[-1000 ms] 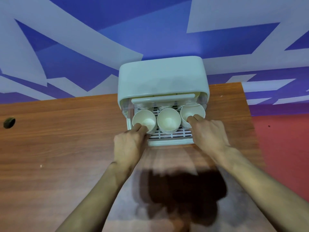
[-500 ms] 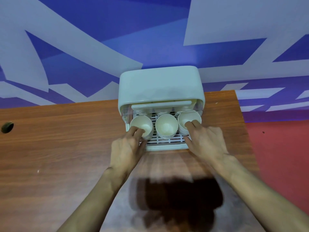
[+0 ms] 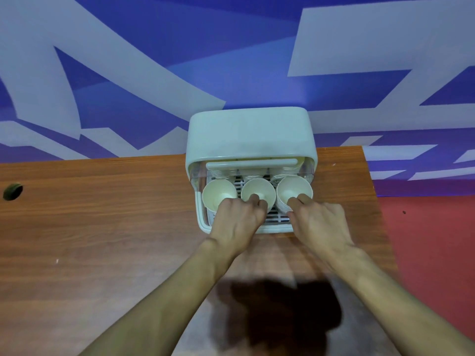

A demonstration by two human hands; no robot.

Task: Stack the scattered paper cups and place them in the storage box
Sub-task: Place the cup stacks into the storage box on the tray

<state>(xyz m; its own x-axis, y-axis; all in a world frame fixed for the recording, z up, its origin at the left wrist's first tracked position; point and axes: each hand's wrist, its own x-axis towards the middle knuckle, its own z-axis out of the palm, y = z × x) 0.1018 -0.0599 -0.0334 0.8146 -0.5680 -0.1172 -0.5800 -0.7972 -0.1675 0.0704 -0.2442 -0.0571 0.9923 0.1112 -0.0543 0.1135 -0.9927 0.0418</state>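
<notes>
Pinching the near rim of the middle cup stack point(image 3: 257, 190) with the left hand point(image 3: 237, 220), that of the right cup stack point(image 3: 291, 187) with the right hand point(image 3: 321, 223) (curled over both rims). Upright in the storage box point(image 3: 249, 134), front row, mouths up, long axes vertical.

Office-type room, by my reading: wood-grain desk point(image 3: 102, 227) with cable hole point(image 3: 12, 191), blue-and-white patterned wall point(image 3: 231, 60) behind the desk.

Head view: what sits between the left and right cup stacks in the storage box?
The middle cup stack sits between the left cup stack and right cup stack; the left hand grips its near rim. Head view.
</notes>
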